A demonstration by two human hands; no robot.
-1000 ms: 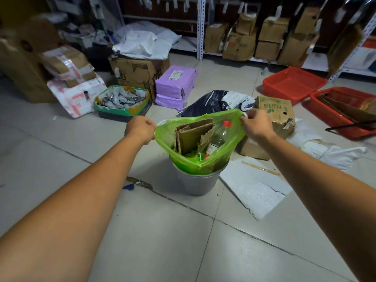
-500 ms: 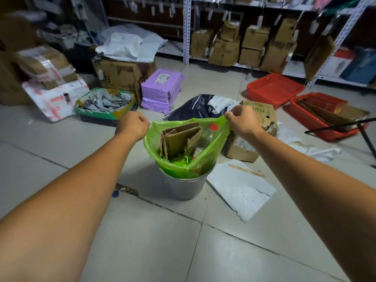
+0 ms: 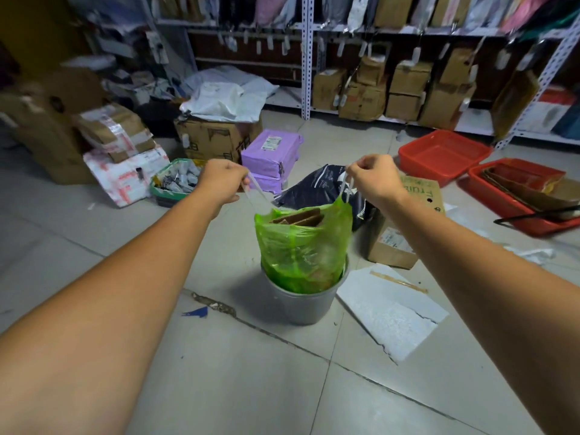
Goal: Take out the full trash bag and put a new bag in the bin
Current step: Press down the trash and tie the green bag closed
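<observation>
Now my left hand and right hand each pinch a thin drawstring of the green bag at frame centre, half out of the grey bin; cardboard corners could tear it, and the loose mouth could spill

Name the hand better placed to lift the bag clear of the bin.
Neither alone, marginally the right hand: its drawstring runs almost straight up from the bag, while the left hand pulls slantwise. Bag bottom sits inside the bin.
</observation>
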